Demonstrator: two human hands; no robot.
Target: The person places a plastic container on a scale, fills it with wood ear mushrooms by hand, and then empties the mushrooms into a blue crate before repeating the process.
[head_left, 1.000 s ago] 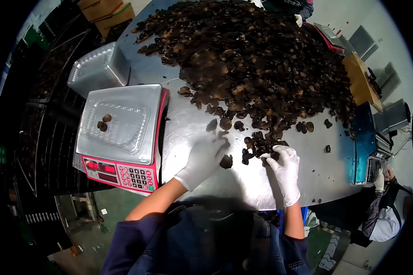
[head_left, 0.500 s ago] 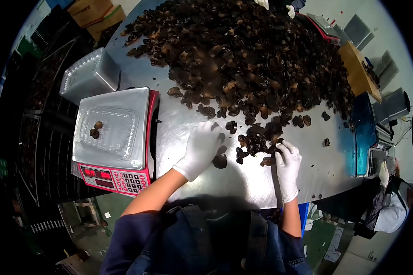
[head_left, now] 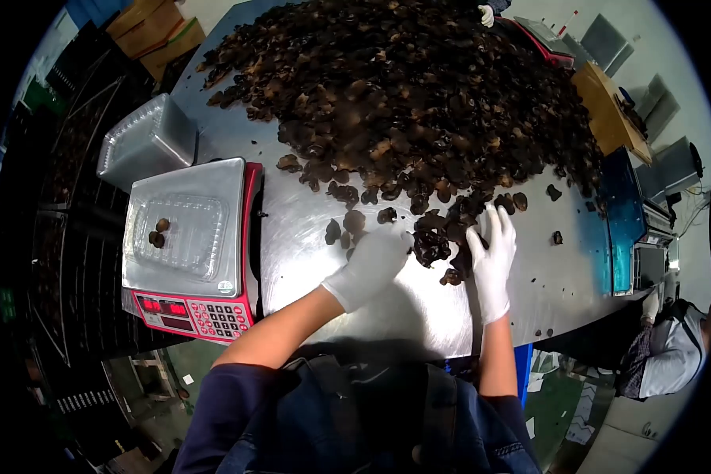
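A small clump (head_left: 433, 246) of dark dried mushroom pieces lies on a shiny metal table (head_left: 419, 312), just at the near edge of a much larger pile (head_left: 419, 95) that covers most of the tabletop. The person's two hands, both in white gloves, frame this clump.

The left hand (head_left: 375, 262) rests palm down just left of it, fingers loosely curled with the tips at the clump's edge; whether it holds a piece cannot be told. The right hand (head_left: 494, 261) lies open and flat just right of the clump, fingers (head_left: 499, 221) stretched forward onto the fringe of the pile, gripping nothing. One loose piece (head_left: 450, 277) sits between the hands, nearer the person, and a few more (head_left: 344, 227) lie just beyond the left hand.

Well to the left stands a red scale (head_left: 249, 237) with a steel top and a lit keypad (head_left: 221, 316). A clear plastic tray (head_left: 197, 237) sits on it, holding a few mushroom pieces (head_left: 156, 232). Beyond the scale is a stack (head_left: 142, 138) of more clear trays.

At the far end of the table a second white glove (head_left: 487, 14) of another person shows. At the lower right a co-worker (head_left: 671, 347) in a pale top stands beside the table.
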